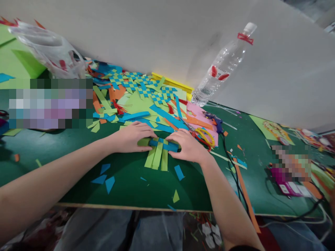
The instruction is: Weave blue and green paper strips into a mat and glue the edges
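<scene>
Green paper strips (157, 158) hang toward me, crossed by blue strips (171, 146) in a small weave on the green table. My left hand (136, 137) curls round the weave's left end, thumb below and fingers above. At the right end, my right hand (187, 144) pinches the blue strip between thumb and fingers. Just beyond my right hand lie scissors (205, 136) with yellow and red handles. Finished blue-and-green woven pieces (141, 83) are heaped farther back among loose strips. The fingertips partly hide the weave's upper edge.
A water bottle (222, 66) stands by the grey partition (146, 31). A blue glue gun (217, 123) trails a black cord (232, 164) across the right side. Blue scraps (110, 183) lie near the front edge. A plastic bag (52, 48) stands back left.
</scene>
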### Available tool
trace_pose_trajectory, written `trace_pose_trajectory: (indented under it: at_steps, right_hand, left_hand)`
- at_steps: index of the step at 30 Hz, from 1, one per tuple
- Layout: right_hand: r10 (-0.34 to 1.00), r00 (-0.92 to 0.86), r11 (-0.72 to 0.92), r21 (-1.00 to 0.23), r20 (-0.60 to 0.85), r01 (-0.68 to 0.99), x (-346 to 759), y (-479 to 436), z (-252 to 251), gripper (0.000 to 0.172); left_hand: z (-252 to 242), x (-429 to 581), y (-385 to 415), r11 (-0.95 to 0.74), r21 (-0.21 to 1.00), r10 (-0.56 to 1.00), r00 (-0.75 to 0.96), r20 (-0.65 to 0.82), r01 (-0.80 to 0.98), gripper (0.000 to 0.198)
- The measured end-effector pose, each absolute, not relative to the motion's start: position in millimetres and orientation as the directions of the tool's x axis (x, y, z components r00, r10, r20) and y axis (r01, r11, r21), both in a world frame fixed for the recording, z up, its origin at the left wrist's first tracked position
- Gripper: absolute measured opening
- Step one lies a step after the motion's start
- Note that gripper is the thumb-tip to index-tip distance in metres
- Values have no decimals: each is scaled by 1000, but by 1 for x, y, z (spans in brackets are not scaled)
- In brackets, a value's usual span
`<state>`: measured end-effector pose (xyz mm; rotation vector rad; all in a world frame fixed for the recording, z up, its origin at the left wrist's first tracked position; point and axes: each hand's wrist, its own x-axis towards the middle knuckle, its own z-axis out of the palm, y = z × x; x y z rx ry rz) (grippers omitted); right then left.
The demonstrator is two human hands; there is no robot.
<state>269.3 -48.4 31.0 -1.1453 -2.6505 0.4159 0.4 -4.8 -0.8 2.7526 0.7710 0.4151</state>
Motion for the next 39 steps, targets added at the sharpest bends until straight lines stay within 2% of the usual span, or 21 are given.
trace_pose_trajectory:
  at_steps: [13,22,32,39]
  right_hand:
    - [714,-689,689,-300,125,660,267,-48,29,35]
    - [712,-689,694,-290,138,659,267,-47,25,35]
    - [714,-686,685,-344,141,642,266,-47,27,20]
    - [705,-701,686,-353,107,636,267,-47,28,19]
  left_hand:
    - [-1,2,-5,-821,331,537,826,172,465,42]
    - [0,3,-6,-830,330,521,835,176,449,37]
    - [-1,2,-6,-838,314,511,843,168,446,37]
    - [2,2,-7,-836,312,513,845,150,452,37]
